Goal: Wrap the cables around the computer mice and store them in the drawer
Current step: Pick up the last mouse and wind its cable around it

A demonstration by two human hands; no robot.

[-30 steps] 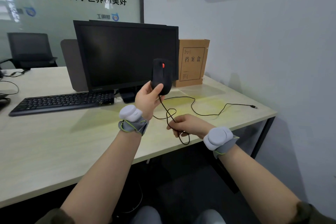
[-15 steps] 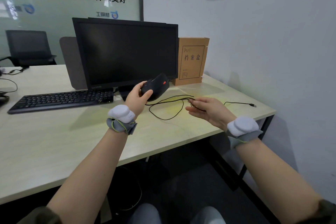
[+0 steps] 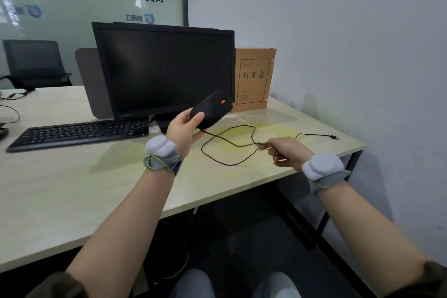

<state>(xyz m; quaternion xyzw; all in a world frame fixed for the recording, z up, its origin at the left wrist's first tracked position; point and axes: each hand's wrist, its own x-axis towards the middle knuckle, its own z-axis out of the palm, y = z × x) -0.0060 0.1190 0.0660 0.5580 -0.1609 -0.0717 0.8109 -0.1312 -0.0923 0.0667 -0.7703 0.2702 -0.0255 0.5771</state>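
Left hand [image 3: 185, 128]: raised above the bench, fingers and thumb wrapped round the rear of the mouse.
Mouse [image 3: 211, 111]: black with a red scroll wheel, tilted nose-up toward 1 o'clock, held clear of the bench in front of the monitor's lower right corner.
Right hand [image 3: 284, 151]: at 3 o'clock from the left hand, low over the bench edge, fingertips pinching the cable; the pinch is motion-blurred, so which fingers close on it is hard to tell.
Cable [image 3: 232, 143]: thin and black, leaving the mouse near the left palm, running to the right hand, with a slack loop lying on the bench between the two hands.
Cable end: the USB plug [image 3: 335, 137] rests on the bench at 2 o'clock from the right hand, near the wall.
Bench [image 3: 72, 189]: pale wood-grain top.
Monitor [image 3: 167, 70]: dark screen, at 12 o'clock from the left hand.
Keyboard [image 3: 79, 130]: black, at 9 o'clock from the left hand.
File box [image 3: 254, 80]: brown cardboard, upright, just right of the monitor.
Wrists: each carries a grey strap with a white pod.
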